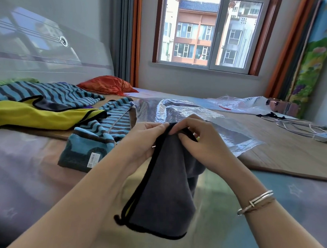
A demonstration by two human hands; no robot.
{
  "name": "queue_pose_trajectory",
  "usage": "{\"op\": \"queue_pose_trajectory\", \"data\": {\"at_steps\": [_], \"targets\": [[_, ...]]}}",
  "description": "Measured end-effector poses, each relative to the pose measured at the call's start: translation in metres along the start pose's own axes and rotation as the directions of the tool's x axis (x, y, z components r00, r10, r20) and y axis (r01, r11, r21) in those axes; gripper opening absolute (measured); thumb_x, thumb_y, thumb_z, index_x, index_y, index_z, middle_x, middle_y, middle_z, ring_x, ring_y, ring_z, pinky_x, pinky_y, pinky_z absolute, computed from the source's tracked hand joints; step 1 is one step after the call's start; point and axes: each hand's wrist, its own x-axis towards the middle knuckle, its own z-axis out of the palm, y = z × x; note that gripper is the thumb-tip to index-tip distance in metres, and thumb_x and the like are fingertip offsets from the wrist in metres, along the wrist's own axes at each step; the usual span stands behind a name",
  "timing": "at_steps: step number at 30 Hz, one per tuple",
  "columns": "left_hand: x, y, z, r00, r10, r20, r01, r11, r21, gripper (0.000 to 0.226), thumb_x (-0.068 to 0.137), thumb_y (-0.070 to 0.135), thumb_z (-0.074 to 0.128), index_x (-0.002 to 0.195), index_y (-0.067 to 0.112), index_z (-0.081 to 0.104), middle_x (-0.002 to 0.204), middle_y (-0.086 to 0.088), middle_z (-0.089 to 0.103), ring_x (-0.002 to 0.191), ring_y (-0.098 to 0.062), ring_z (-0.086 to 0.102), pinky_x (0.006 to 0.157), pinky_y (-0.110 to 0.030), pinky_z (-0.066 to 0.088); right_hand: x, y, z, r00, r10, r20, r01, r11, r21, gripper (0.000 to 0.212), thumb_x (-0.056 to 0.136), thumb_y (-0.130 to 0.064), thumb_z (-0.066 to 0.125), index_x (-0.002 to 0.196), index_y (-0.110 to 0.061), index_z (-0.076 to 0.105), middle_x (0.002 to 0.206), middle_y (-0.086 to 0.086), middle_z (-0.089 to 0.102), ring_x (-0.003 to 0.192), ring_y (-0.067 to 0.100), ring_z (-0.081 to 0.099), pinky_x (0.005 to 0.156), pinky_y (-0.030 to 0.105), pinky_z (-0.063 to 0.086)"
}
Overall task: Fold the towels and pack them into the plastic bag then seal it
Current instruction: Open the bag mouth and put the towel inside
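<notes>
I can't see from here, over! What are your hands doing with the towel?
Left hand and right hand both pinch the grey towel by its top edge, hanging. Plastic bag lies behind on the bed. Striped towel beside, unfolded.

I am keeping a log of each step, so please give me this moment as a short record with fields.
held item: grey towel, hanging above the bed
left hand: pinches the towel's top edge
right hand: pinches the same edge
plastic bag: flat on the bed behind the hands, something dark inside
unfolded towels: striped blue towel, yellow towel, at left
folded: blue towel with barcode tag
</notes>
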Motion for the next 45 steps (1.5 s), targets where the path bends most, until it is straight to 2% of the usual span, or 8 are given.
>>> {"op": "queue_pose_trajectory", "data": {"at_steps": [10,16,20,28,34,38,41,45], "targets": [[0.006,0.002,-0.016,0.998,0.064,-0.020,-0.061,0.989,0.133,0.022,0.095,0.005,0.054,0.089,0.014,0.072,0.082,-0.004,0.074,0.074,-0.016,0.067,0.077,-0.033,0.054,-0.003,0.015,-0.014,0.977,0.176,0.118,-0.190,0.975,0.112,0.018,0.081,-0.012,0.060,0.089,-0.018,0.045,0.067,0.003,0.051,0.062,0.016,0.041,0.060,0.029,0.034],[0.010,0.004,-0.039,0.983,0.179,-0.046,-0.140,0.884,0.445,0.024,0.097,0.008,0.052,0.090,0.018,0.072,0.091,-0.006,0.073,0.086,-0.024,0.066,0.083,-0.039,0.051,-0.017,0.039,-0.029,0.968,0.216,0.126,-0.133,0.871,-0.472,0.014,0.065,-0.031,0.047,0.073,-0.022,0.052,0.070,-0.003,0.058,0.080,0.019,0.053,0.080,0.037,0.044],[0.010,0.005,-0.049,0.971,0.225,-0.081,-0.133,0.789,0.600,0.022,0.099,0.008,0.049,0.095,0.014,0.070,0.102,-0.015,0.072,0.100,-0.033,0.065,0.095,-0.052,0.049,-0.015,0.033,-0.040,0.991,-0.031,-0.133,-0.039,0.870,-0.491,0.017,0.071,-0.031,0.051,0.087,-0.025,0.056,0.074,-0.014,0.056,0.088,0.009,0.044,0.094,0.025,0.027],[0.010,0.002,-0.048,0.983,0.180,-0.020,-0.142,0.834,0.533,0.022,0.100,0.009,0.047,0.096,0.013,0.069,0.098,-0.007,0.071,0.090,-0.019,0.065,0.080,-0.031,0.051,-0.013,0.040,-0.033,0.994,0.096,-0.043,-0.100,0.730,-0.676,0.034,0.079,-0.036,0.046,0.105,-0.021,0.062,0.094,-0.006,0.054,0.097,0.015,0.030,0.091,0.032,0.024],[0.006,0.005,-0.042,0.992,0.119,-0.047,-0.107,0.972,0.211,0.019,0.100,0.018,0.049,0.100,0.020,0.069,0.088,0.005,0.072,0.073,-0.003,0.067,0.060,-0.021,0.054,-0.005,0.037,-0.039,0.936,0.301,-0.183,-0.321,0.943,-0.089,0.009,0.079,-0.016,0.063,0.082,-0.019,0.054,0.096,0.002,0.051,0.094,0.016,0.045,0.079,0.023,0.036],[0.001,0.010,-0.032,0.993,0.101,-0.069,-0.106,0.992,-0.075,0.020,0.100,0.020,0.049,0.107,0.024,0.068,0.093,0.006,0.074,0.081,-0.006,0.069,0.066,-0.022,0.056,-0.009,0.035,-0.029,0.835,0.528,0.153,-0.457,0.514,0.726,0.030,0.095,-0.026,0.055,0.117,-0.007,0.061,0.114,0.007,0.064,0.103,0.022,0.059,0.090,0.039,0.047],[-0.003,0.011,-0.025,0.994,0.076,-0.082,-0.089,0.981,-0.174,0.024,0.099,0.021,0.050,0.119,0.022,0.065,0.105,0.002,0.073,0.089,-0.009,0.069,0.070,-0.021,0.057,-0.023,0.027,-0.008,0.765,0.484,0.425,-0.608,0.324,0.725,0.035,0.095,-0.033,0.052,0.122,-0.014,0.065,0.121,0.006,0.068,0.111,0.019,0.064,0.093,0.036,0.052],[0.000,0.012,-0.031,0.988,0.050,-0.146,-0.085,0.967,-0.242,0.027,0.100,0.025,0.049,0.123,0.022,0.062,0.107,0.000,0.073,0.090,-0.011,0.069,0.066,-0.022,0.056,-0.034,0.022,-0.001,0.676,0.481,0.558,-0.736,0.463,0.493,0.040,0.081,-0.019,0.064,0.118,-0.003,0.063,0.113,0.014,0.070,0.100,0.023,0.068,0.085,0.032,0.057]]}}
